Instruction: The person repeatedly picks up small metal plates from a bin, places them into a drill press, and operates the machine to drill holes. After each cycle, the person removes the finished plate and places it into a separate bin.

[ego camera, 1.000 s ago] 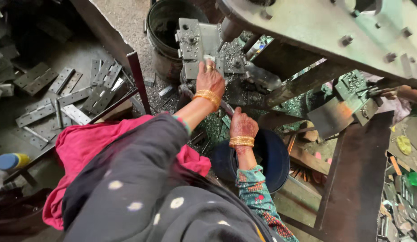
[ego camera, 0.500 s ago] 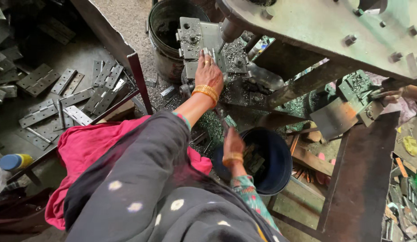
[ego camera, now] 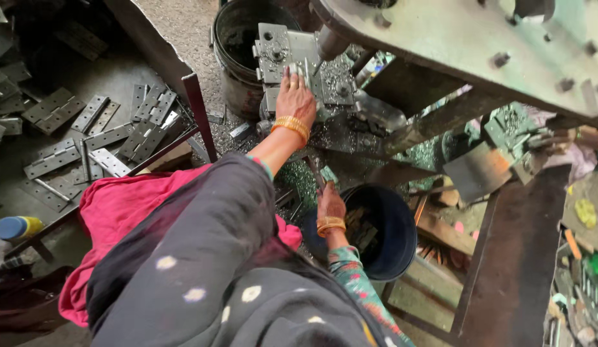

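The left hand [ego camera: 295, 96] is lying flat with its fingers stretched out and close together, palm down, pressing on the grey metal jig [ego camera: 287, 54] that is sitting under the drill bit [ego camera: 319, 64] of the green drill press [ego camera: 466, 45]; it is gripping nothing, only bearing on the small metal piece clamped there, whose exact shape is hidden beneath the fingers; a gold bangle [ego camera: 291, 126] is circling the wrist. The right hand [ego camera: 330, 204] is hanging lower, at the near rim of the dark blue bucket [ego camera: 392, 234], its back turned up and its fingers curled downward; whether it is closing on anything I cannot tell, since the fingertips are hidden behind the hand; it too is wearing a gold bangle, and its sleeve is patterned in teal and red.

Inside the blue bucket, dull metal pieces [ego camera: 360, 231] are lying in a heap just beside that hand; around the jig, bright metal shavings [ego camera: 337, 83] are covering the machine table. Behind the jig a black bucket [ego camera: 238, 58] is standing on the gritty floor. To the left, well apart from both hands, many flat steel hinges [ego camera: 106, 138] are lying scattered on a dark surface, with a blue and yellow bottle [ego camera: 16, 227] lying near the left edge. A pink cloth [ego camera: 129, 205] is spreading over the person's lap, and a dark dotted shawl [ego camera: 202, 283] is filling the foreground.
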